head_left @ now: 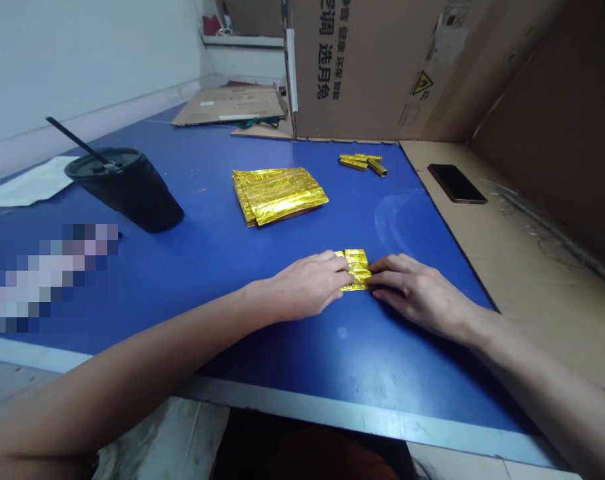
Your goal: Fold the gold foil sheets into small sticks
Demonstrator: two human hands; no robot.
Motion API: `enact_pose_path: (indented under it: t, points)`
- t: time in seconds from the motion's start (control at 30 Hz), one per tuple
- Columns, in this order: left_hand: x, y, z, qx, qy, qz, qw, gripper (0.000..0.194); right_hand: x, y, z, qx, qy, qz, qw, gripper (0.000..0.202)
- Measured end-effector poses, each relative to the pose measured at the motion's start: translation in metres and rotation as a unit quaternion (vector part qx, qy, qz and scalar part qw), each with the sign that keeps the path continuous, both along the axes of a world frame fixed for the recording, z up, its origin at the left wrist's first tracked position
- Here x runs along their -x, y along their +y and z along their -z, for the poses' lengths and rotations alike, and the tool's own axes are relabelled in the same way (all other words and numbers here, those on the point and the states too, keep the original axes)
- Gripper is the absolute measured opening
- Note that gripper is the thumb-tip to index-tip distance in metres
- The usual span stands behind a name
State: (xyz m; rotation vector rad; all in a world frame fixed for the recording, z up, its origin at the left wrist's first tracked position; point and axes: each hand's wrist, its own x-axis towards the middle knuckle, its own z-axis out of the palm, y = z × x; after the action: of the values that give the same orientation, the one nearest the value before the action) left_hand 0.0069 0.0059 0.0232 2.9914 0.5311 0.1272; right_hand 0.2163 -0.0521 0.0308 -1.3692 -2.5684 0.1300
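A small folded piece of gold foil paper (358,267) lies flat on the blue table, with crease lines across it. My left hand (316,283) holds it down from the left, fingers bent over its surface and covering that side. At its right edge, the fingertips of my right hand (412,288) touch the paper, the fingers stretched out and slightly apart. Farther back lies a stack of larger gold foil sheets (285,193). Several narrow folded gold strips (362,162) sit in a loose pile at the back right.
A black tumbler (132,193) with a straw stands at the left, near a white sheet (30,183). On cardboard at the right lies a phone (456,183). A large cardboard panel (367,73) rises behind the table, and flat cardboard (232,105) lies at the back left.
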Motion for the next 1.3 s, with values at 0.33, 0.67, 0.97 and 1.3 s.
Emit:
enact_pose_path:
  t: [0.33,0.67,0.97,1.3]
  points:
    - [0.0,0.003,-0.001,0.005,-0.001,-0.009,1.0,0.022,0.009,0.003,0.01,-0.071,-0.075,-0.037,0.994,0.029]
    - [-0.005,0.003,-0.001,0.015,-0.029,-0.013,0.999,0.023,0.01,0.007,0.01,-0.029,0.011,0.014,0.999,0.02]
    - [-0.007,0.003,0.009,0.013,-0.045,-0.048,0.998,0.017,0.016,0.001,0.012,-0.061,0.002,0.02,0.998,0.02]
    - [-0.005,0.004,0.006,0.057,-0.076,-0.041,0.995,0.02,0.024,-0.005,0.009,-0.05,0.001,-0.046,0.998,0.025]
